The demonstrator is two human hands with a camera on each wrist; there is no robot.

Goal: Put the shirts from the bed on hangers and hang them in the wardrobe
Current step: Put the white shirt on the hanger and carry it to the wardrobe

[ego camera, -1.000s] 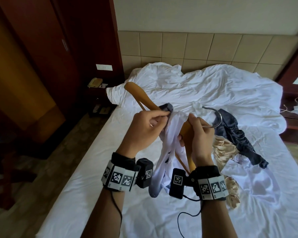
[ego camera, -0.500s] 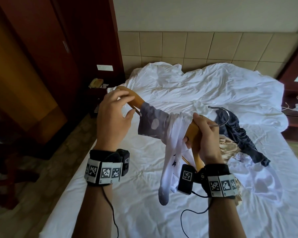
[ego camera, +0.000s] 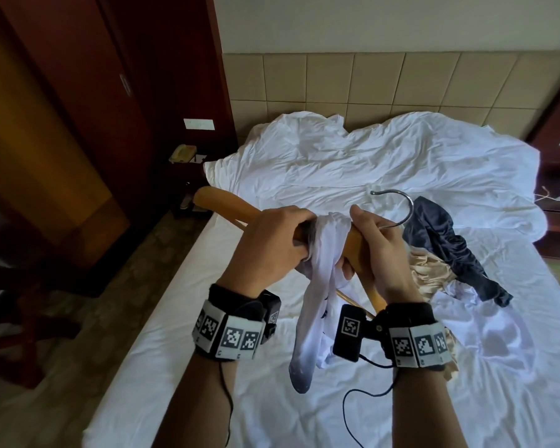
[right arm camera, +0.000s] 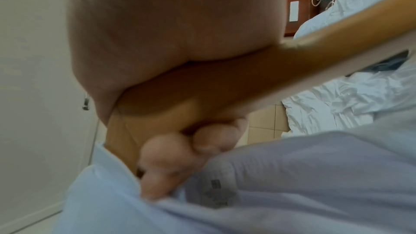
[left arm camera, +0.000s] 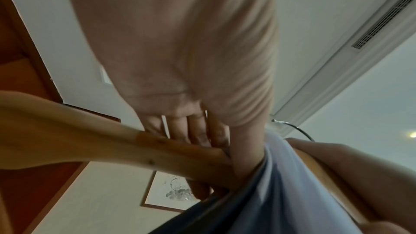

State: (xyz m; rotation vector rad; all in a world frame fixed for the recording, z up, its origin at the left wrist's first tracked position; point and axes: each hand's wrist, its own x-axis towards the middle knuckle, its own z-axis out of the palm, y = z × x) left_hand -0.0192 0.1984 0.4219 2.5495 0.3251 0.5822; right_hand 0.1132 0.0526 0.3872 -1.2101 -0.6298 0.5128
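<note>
Over bed, both hands' grip grasps hanger, pointing far-left; hook right.

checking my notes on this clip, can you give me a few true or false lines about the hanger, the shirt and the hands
1. Both hands hold the wooden hanger. True: the left hand and right hand both grip it.
2. The white shirt lies flat on the bed. False: it is bunched on the hanger and hangs down between the hands.
3. The hanger's metal hook is on a wardrobe rail. False: it is free in the air above the bed.
4. A dark garment lies on the bed to the right. True.
5. The hanger is black plastic. False: it is light wood.
</note>
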